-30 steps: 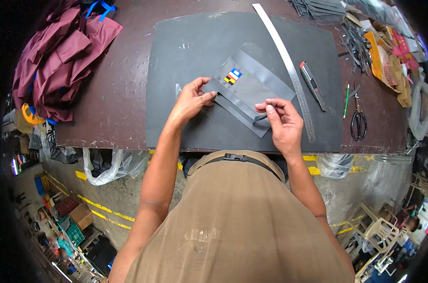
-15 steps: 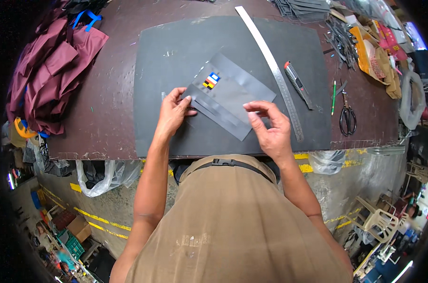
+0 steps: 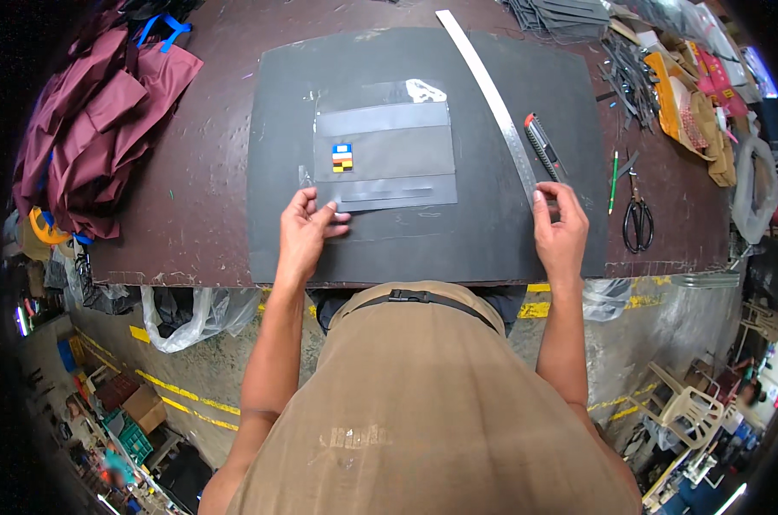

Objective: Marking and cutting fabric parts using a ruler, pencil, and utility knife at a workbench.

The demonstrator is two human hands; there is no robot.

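Dark mat (image 3: pixel 492 223), hands (image 3: pixel 307 232) perhaps pinning fabric (image 3: pixel 389 154)

Cutting mat (image 3: pixel 492 249) at frame centre on the workbench (image 3: pixel 208 215). Fabric panel (image 3: pixel 389 159) lies on it, centre-left; steel ruler (image 3: pixel 492 103) diagonal to its right, utility knife (image 3: pixel 543 146) beside. Scissors (image 3: pixel 638 219) far right; cloth heap (image 3: pixel 97 120) upper left.

Light fell evenly and bright from overhead, shadows soft, faint sheen on the dark mat (image 3: pixel 492 232). Fisheye bent the edges; corners went black, the rim perhaps slightly blurred.
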